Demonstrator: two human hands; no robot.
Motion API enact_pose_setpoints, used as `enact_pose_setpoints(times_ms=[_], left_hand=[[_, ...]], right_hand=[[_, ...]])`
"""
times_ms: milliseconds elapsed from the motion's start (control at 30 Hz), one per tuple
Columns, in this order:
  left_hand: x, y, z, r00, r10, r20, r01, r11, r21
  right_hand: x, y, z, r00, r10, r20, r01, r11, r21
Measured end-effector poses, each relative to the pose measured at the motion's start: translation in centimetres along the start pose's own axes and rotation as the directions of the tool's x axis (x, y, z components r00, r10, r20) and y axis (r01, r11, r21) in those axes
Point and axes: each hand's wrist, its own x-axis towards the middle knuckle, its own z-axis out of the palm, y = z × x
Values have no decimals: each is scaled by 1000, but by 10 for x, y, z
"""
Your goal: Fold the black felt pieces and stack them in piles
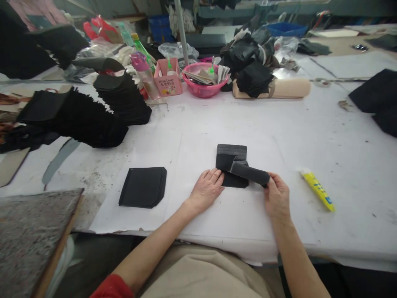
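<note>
A black leather-like piece [231, 179] lies on the white table in front of me, with lighter grey bands across its far part. My left hand [208, 188] rests flat at its left edge, fingers stretched out and the tips touching it. In a pinch, my right hand [278, 196] grips the end of a black strip [251, 172]. This strip is lifted and curls back over the piece toward the right. Whether strip and piece are joined is hard to see. To the left lies a small stack of black pieces [142, 187]. A yellow tube [318, 190] lies right of my right hand.
Tall stacks of black pieces [77, 118] lean at the left. Farther back stand a pink box [168, 78], a pink basin [204, 89] with tools, and a beige roll [288, 88]. More black pieces [376, 93] lie at the right edge. A speckled board [34, 231] juts in at lower left.
</note>
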Motion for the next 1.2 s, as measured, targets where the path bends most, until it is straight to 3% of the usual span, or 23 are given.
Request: enact_pose_setpoints(times_ms=[133,333,433,533,600,633,833,1000,1100,1200], left_hand=[[1,1,-2,1000,16,18,-16,1000,11],[2,1,-2,999,27,39,-27,1000,-5],[3,-1,-4,999,23,33,-21,999,-41],[7,-3,-7,999,20,32,-18,998,-53],[14,-5,-9,999,9,44,-7,999,-48],[17,-6,-9,999,1,52,1,999,-45],[29,-13,-15,995,-4,102,11,998,-61],[25,-28,-32,977,99,191,-17,919,-393],[26,-26,-31,987,-57,153,133,820,-556],[29,-16,-21,951,-277,140,302,723,-621]], right_hand=[[12,-4,-11,999,-43,-10,42,999,-26],[25,-23,-19,966,-257,-19,239,923,-301],[15,-41,-20,923,-305,235,382,803,-457],[-7,-52,-17,781,-265,566,565,686,-458],[-23,-51,-12,702,-240,670,639,627,-446],[-29,-48,-9,686,-234,689,656,608,-447],[-43,-29,-5,709,-251,660,642,616,-456],[-48,-28,-2,711,-275,647,653,599,-463],[-54,-27,6,687,-286,668,687,557,-467],[-55,-29,12,639,-265,722,717,544,-435]])
